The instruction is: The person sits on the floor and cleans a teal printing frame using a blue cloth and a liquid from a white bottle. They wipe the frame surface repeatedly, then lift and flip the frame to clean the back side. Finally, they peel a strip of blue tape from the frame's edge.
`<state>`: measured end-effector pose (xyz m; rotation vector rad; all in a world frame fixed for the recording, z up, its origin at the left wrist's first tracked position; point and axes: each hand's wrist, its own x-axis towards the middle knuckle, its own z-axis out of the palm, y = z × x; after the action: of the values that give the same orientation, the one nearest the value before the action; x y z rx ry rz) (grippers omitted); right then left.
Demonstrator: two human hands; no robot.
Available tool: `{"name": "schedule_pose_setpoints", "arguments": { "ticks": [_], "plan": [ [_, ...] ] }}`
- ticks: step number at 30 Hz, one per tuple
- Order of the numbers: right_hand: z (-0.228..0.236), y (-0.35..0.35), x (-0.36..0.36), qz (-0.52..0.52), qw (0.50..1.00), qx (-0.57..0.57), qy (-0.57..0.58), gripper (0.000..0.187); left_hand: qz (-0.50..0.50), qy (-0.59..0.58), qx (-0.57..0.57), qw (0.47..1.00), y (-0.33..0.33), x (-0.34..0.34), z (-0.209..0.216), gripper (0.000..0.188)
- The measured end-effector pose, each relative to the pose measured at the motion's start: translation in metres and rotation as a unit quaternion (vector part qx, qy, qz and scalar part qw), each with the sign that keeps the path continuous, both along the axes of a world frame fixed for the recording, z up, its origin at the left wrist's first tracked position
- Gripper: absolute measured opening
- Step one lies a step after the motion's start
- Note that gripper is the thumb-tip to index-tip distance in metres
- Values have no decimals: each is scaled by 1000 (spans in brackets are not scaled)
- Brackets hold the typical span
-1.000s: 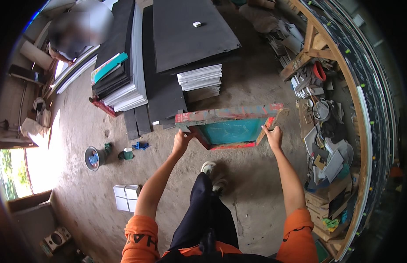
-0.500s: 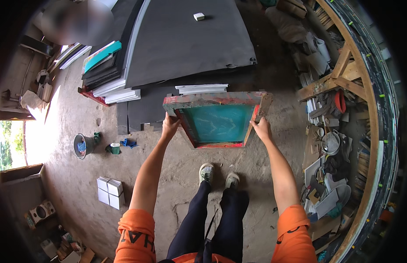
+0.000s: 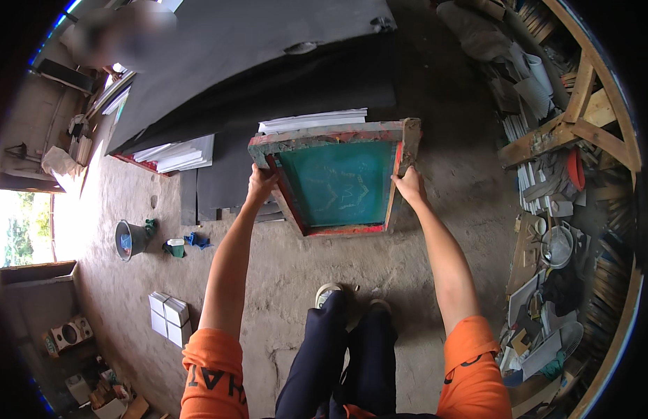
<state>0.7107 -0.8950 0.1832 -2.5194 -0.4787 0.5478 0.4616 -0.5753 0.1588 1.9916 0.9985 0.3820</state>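
Between my two hands is a screen printing frame (image 3: pixel 338 185), a paint-stained wooden frame with red inner edges and teal mesh bearing faint light marks. My left hand (image 3: pixel 262 184) grips its left side, the fingers closed on the wood. My right hand (image 3: pixel 410 186) pinches the right side. The frame is held tilted above the floor in front of me. Just past its far edge lies a stack of white paper (image 3: pixel 313 120). Beyond that stands a table covered by large black sheets (image 3: pixel 247 59).
Left on the floor are a grey bucket (image 3: pixel 130 239), blue and green rags (image 3: pixel 197 240) and a tied white paper bundle (image 3: pixel 169 318). More white paper (image 3: pixel 188 153) sits near the table's left. Clutter and a wooden rack (image 3: pixel 582 91) line the right. Someone is at the far left.
The frame has moved slightly away from me and its mesh shows more fully. Both hands still hold it. My view has shifted; the small white block on the black sheets is out of sight.
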Motion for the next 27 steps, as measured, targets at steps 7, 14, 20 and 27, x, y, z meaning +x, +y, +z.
{"name": "schedule_pose_setpoints", "arguments": {
  "ticks": [7,14,20,27],
  "plan": [
    [-21,19,11,-10,1000,7,-23,43,-3,26,-8,1000,26,24,-21,45],
    [-32,29,24,-12,999,47,-22,53,2,13,7,1000,29,32,-17,45],
    [-43,39,33,-27,998,60,19,78,65,48,35,996,13,45,-8,58],
    [-11,7,-3,-73,988,123,-54,90,152,46,100,982,-91,45,55,115]
  ]
}}
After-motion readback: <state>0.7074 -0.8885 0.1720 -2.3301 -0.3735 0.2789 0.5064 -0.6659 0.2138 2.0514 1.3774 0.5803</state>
